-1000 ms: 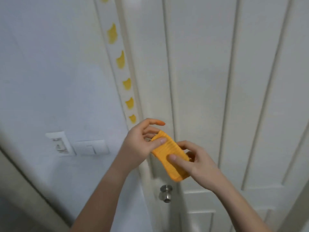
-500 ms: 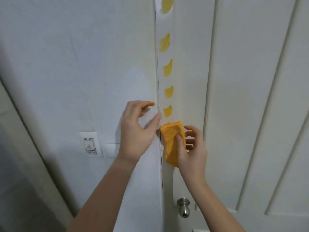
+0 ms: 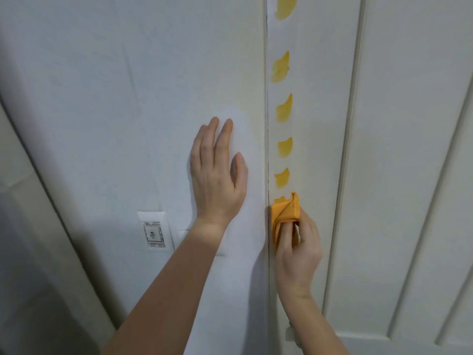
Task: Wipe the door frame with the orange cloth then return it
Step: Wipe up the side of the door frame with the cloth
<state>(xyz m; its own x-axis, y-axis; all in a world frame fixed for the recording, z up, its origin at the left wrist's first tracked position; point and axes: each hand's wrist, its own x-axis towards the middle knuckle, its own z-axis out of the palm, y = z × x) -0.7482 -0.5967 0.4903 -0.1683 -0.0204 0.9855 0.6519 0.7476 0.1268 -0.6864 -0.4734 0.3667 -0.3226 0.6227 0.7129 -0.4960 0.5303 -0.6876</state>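
Door frame: On my feed, the door frame [image 3: 281,37] was a pale upright strip running from top to bottom, right of centre.
Orange cloth: The orange cloth [image 3: 285,213] was bunched into a folded wad and pressed flat against the door frame, low on its visible length. Its left edge reached the frame's left edge.
Right hand: The right hand [image 3: 298,248] came up from below and sat on the door frame just beneath the cloth, with the forearm running down along the frame.
Right grip: It was pinching the cloth. I saw the thumb laid over the cloth's front and the fingers curled round its right side.
Left hand: The left hand [image 3: 217,180] lay palm-down on the wall [image 3: 128,98], just left of the door frame and a little higher than the cloth, apart from both.
Left grip: It was spread, with the fingers straight and pointing up, holding nothing.
Yellow smears: I counted a column of yellow smears [image 3: 284,108] up the door frame above the cloth. The lowest one was half covered by the cloth's top edge, and the topmost was cut off by the picture.
Switch plate: A white switch plate [image 3: 153,230] sat on the wall, well left of the door frame, at about the cloth's height.
Door: The white panelled door [image 3: 409,149] met the door frame on its right side.
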